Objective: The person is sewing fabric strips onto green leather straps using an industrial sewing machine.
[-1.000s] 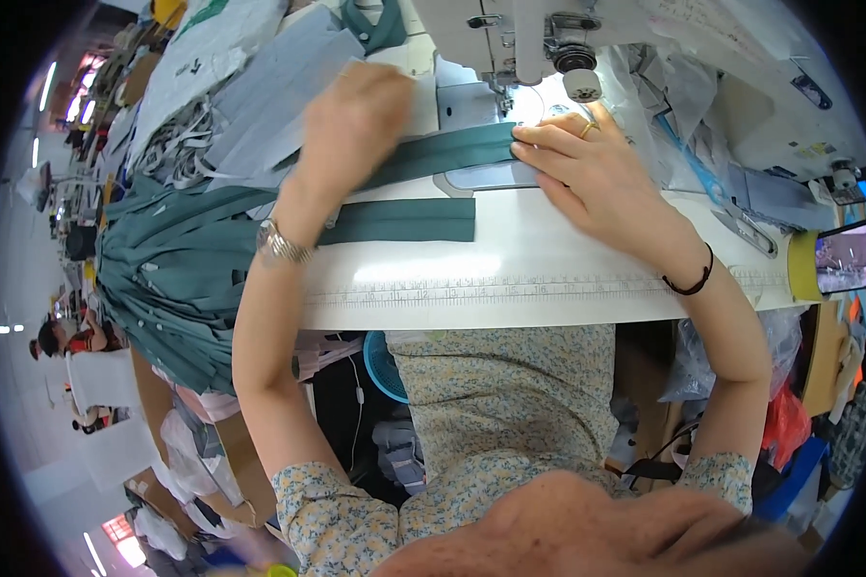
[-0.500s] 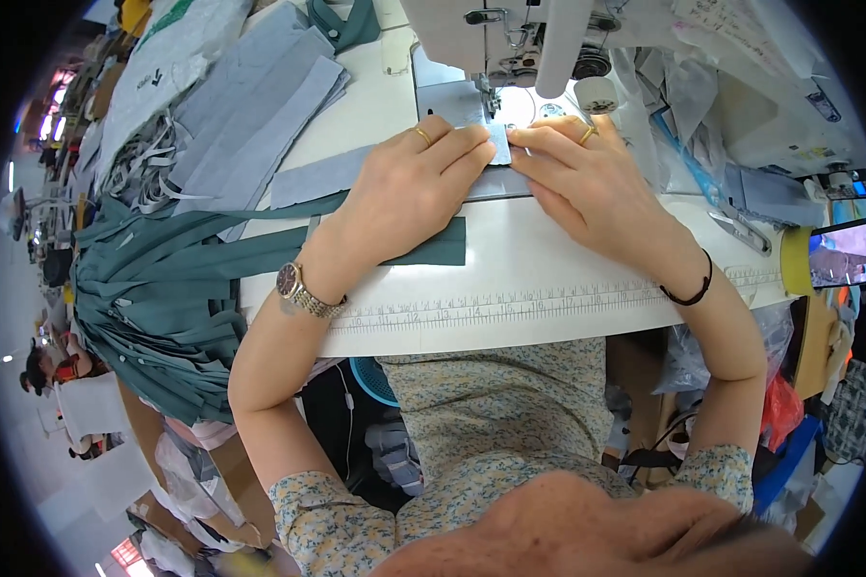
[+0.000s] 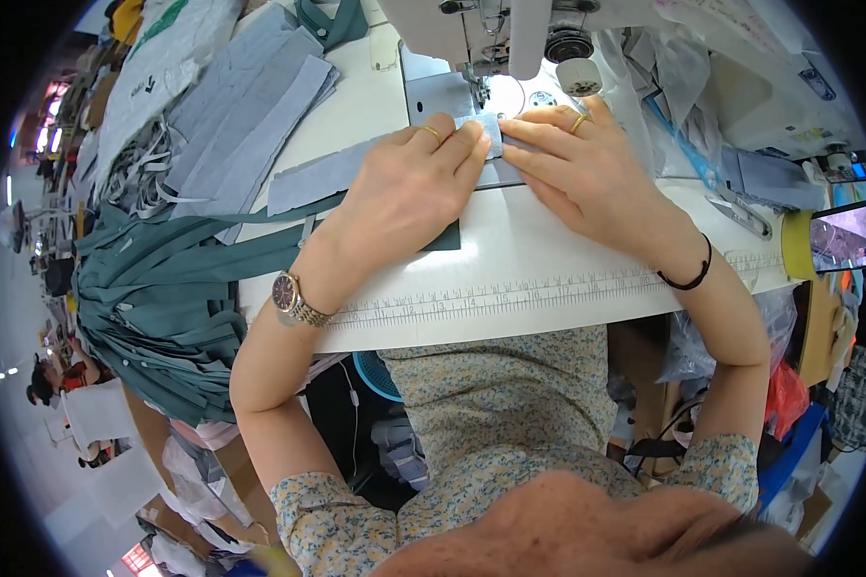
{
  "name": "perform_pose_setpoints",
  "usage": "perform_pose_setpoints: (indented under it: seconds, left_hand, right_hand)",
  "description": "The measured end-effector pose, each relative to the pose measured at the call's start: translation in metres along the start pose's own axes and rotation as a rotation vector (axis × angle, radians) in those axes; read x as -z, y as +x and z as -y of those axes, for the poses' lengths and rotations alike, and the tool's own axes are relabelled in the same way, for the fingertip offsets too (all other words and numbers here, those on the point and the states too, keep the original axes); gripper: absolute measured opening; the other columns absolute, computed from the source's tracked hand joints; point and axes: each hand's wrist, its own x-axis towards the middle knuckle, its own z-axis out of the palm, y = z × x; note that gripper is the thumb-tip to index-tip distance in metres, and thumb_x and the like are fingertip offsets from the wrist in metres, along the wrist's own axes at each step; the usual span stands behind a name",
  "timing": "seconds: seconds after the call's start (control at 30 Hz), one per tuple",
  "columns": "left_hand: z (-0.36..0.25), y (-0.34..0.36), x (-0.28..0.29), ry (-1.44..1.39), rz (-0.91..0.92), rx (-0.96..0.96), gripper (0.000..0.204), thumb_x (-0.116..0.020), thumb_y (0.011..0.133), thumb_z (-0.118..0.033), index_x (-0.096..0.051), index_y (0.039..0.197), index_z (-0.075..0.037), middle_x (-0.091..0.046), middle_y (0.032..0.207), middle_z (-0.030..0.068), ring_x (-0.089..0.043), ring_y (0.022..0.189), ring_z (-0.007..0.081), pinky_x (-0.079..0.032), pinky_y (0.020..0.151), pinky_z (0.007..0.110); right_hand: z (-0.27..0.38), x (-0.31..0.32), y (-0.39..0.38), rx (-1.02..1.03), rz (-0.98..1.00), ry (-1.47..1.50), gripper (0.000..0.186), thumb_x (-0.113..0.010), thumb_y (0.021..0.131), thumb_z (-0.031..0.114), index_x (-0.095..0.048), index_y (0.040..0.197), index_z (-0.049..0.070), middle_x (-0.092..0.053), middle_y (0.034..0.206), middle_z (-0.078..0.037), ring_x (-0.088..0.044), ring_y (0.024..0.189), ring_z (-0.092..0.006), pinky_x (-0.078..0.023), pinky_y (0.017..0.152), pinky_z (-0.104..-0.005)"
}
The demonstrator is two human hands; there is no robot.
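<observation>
Both hands lie flat with fingers stretched out and close together, pressing down rather than gripping. The left hand (image 3: 409,192) covers a grey fabric strip (image 3: 327,178), its fingertips touching the strip's end just below the sewing machine's presser foot (image 3: 479,79), at about 12 o'clock from the hands. The right hand (image 3: 577,173) comes in from 4 o'clock, fingers pointing toward 9 o'clock, their tips meeting the left fingertips over the same folded end. The left forearm, wearing a wristwatch (image 3: 292,298), slants up from 7 o'clock. The strip runs out from under the left palm toward 9 o'clock across the white tabletop (image 3: 548,260), above a dark green fabric piece (image 3: 212,260) that spills over the edge.
</observation>
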Motion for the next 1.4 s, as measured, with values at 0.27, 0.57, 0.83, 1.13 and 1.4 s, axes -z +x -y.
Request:
perform_pose_setpoints:
  seconds: [0.27, 0.57, 0.83, 1.13, 1.4]
  left_hand:
    - [0.002, 0.000, -0.001, -0.107, -0.011, 0.063, 0.031, -0.065, 0.078, -0.007, -0.068, 0.107, 0.003, -0.068, 0.105, 0.0081, -0.063, 0.098, 0.0217, -0.057, 0.078, 0.031]
    - [0.004, -0.002, -0.003, -0.070, 0.014, 0.103, 0.022, -0.064, 0.079, -0.006, -0.064, 0.101, -0.003, -0.069, 0.112, 0.0074, -0.065, 0.107, 0.0214, -0.060, 0.074, 0.030]
    - [0.014, -0.005, -0.012, -0.076, -0.014, 0.128, 0.027, -0.068, 0.079, -0.003, -0.067, 0.106, -0.006, -0.070, 0.117, 0.0054, -0.068, 0.106, 0.0227, -0.059, 0.079, 0.030]
    - [0.015, -0.004, -0.019, -0.062, -0.069, 0.112, 0.028, -0.066, 0.080, -0.008, -0.066, 0.109, -0.005, -0.069, 0.119, 0.0073, -0.066, 0.110, 0.0224, -0.059, 0.079, 0.030]
    - [0.013, -0.003, -0.018, -0.157, -0.046, 0.194, 0.024, -0.067, 0.089, -0.011, -0.067, 0.113, -0.007, -0.067, 0.122, 0.0085, -0.065, 0.114, 0.0252, -0.057, 0.085, 0.034]
  right_hand:
    - [-0.004, -0.001, 0.006, -0.011, -0.033, 0.069, 0.020, -0.068, 0.083, 0.010, -0.071, 0.103, 0.007, -0.068, 0.104, -0.001, -0.060, 0.107, -0.0202, -0.037, 0.110, -0.0462]
    - [0.000, -0.004, 0.001, -0.034, 0.004, 0.057, 0.029, -0.070, 0.083, 0.012, -0.069, 0.111, 0.008, -0.065, 0.114, 0.000, -0.058, 0.112, -0.0217, -0.035, 0.111, -0.0497]
    - [0.003, -0.001, 0.003, -0.113, 0.059, 0.037, 0.034, -0.070, 0.086, 0.018, -0.067, 0.118, 0.007, -0.060, 0.125, -0.002, -0.054, 0.122, -0.0213, -0.032, 0.114, -0.0522]
    - [-0.005, -0.002, 0.002, -0.105, 0.041, 0.038, 0.036, -0.069, 0.087, 0.019, -0.067, 0.121, 0.006, -0.061, 0.129, -0.004, -0.054, 0.123, -0.0227, -0.032, 0.114, -0.0509]
    - [-0.007, 0.002, 0.006, -0.134, 0.137, 0.023, 0.048, -0.066, 0.089, 0.018, -0.057, 0.136, 0.006, -0.055, 0.142, -0.008, -0.050, 0.129, -0.0276, -0.038, 0.102, -0.0404]
